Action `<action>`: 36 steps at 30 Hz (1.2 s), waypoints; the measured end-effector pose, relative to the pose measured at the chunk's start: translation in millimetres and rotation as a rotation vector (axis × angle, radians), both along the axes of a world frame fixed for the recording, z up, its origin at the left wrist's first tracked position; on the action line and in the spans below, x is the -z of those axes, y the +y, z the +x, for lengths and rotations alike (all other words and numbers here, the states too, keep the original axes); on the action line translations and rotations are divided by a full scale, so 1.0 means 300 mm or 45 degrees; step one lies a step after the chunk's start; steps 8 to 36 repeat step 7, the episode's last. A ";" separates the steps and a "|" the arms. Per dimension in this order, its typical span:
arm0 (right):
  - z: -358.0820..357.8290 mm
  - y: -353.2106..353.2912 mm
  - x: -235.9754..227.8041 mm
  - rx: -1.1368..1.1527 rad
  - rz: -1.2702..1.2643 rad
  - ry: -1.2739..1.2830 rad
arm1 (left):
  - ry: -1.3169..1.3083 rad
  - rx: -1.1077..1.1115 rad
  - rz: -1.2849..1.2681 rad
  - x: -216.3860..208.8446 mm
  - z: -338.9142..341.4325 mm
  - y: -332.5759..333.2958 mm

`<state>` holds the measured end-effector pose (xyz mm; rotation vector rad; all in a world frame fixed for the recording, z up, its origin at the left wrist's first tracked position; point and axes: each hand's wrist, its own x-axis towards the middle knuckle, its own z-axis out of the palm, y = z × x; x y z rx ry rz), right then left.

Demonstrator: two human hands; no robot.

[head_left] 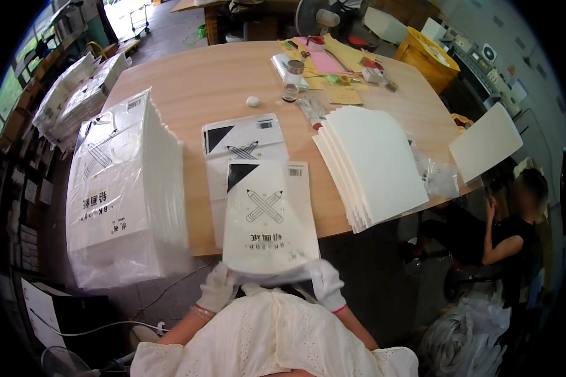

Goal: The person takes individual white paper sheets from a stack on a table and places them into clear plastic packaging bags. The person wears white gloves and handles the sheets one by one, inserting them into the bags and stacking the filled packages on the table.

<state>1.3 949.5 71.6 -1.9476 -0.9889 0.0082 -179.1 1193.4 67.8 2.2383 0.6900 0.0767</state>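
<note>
A pack of paper [270, 220] in a clear printed sleeve, with crossed pencils and a dark corner triangle, lies before me and juts over the table's near edge. My left hand [217, 287], in a white glove with a red cuff, grips its near left corner. At the near right corner my right hand [327, 286], gloved the same way, is closed on it too; some fingertips are hidden. Beneath the pack lie flat printed plastic sleeves [214, 173]. To the right, white paper sheets [377, 163] are fanned in offset bundles.
A tall stack of wrapped packs [126, 195] stands at the table's left edge. Farther back are a jar [294, 72], a white lump [253, 101] and coloured papers [330, 56]. A seated person [509, 232] at the right is beside a white board [487, 141].
</note>
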 end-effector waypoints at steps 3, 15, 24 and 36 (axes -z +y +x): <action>0.065 0.065 -0.089 0.453 -0.206 0.130 | 0.236 -0.251 -0.182 0.072 0.056 0.008; 0.189 -0.114 0.362 0.246 -1.251 0.358 | 0.094 0.007 -0.208 0.282 0.072 -0.006; 0.189 -0.114 0.362 0.246 -1.251 0.358 | 0.094 0.007 -0.208 0.282 0.072 -0.006; 0.189 -0.114 0.362 0.246 -1.251 0.358 | 0.094 0.007 -0.208 0.282 0.072 -0.006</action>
